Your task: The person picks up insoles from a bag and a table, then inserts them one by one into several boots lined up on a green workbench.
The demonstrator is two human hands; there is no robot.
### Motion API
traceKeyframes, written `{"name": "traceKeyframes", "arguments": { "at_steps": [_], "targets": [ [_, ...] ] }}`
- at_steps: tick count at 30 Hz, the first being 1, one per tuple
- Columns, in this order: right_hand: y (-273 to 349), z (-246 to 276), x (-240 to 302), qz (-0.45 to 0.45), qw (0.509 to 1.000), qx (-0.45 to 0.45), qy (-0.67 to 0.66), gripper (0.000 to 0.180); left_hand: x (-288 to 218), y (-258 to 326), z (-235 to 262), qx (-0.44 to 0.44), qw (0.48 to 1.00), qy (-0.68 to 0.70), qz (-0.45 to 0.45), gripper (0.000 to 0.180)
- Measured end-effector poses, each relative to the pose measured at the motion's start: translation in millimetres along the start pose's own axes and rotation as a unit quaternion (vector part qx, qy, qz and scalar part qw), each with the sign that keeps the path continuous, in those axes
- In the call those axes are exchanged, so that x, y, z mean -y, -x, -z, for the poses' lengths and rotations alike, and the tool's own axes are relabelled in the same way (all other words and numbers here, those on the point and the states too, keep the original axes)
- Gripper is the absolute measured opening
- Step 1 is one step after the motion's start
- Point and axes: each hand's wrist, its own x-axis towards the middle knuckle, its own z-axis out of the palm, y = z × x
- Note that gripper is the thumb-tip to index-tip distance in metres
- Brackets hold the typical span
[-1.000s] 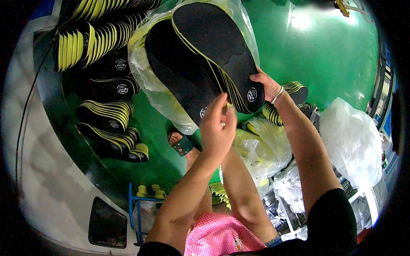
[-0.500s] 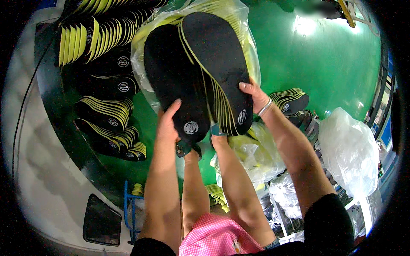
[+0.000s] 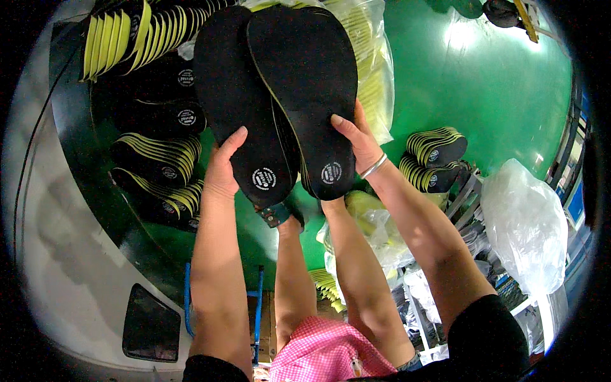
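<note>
- A matte black, round-ended shoe insole is in the air above the glossy green floor, on the left; whether more lie under it is hidden.
- A black insole stack with thin yellow-green edges is beside it on the right, its upper layer partly overlapping the left piece.
- The left hand has its grip closed around the left piece's outer edge, thumb on top, fingers out of sight, presumably beneath.
- The right hand, with a silvery bangle at the wrist, grips the right stack's outer edge likewise, thumb flat on the black face.
- Each insole is probably light, springy and bendable; layered together they should feel stiffer and heavier.
- Breakage seems unlikely; the likelier trouble is loose layers sliding or fanning apart.
- The best hold looks to be along the outer long edges, near the narrower middle, thumbs above and fingers supporting below, squeezing enough to keep the layers aligned.
</note>
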Motion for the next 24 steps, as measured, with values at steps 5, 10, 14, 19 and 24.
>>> {"name": "traceKeyframes", "arguments": {
  "at_steps": [5, 10, 14, 19, 24],
  "targets": [
    [-8.9, 17.3, -26.1, 0.071, 0.995, -0.052, 0.043, 0.083, 6.8, -4.0, -18.5, -0.102, 0.982, -0.159, 0.015, 0.065],
    [-4.3, 18.6, -48.1, 0.176, 0.953, -0.126, 0.21, 0.066, 23.5, 4.8, 16.7, -0.034, 0.997, -0.074, 0.013, 0.068],
    [10.4, 4.3, -35.1, 0.082, 0.98, -0.128, 0.131, 0.058, 18.5, 11.9, 4.5, -0.098, 0.912, -0.384, -0.109, 0.077],
    [56.1, 33.9, -26.4, 0.261, 0.834, -0.113, 0.473, 0.04, 33.9, 55.7, 33.4, -0.257, 0.829, -0.425, -0.255, 0.042],
    [151.7, 37.3, -55.0, 0.242, 0.744, -0.127, 0.61, 0.035, 77.8, 145.9, 127.0, -0.445, 0.797, -0.281, -0.297, 0.026]
  ]
}}
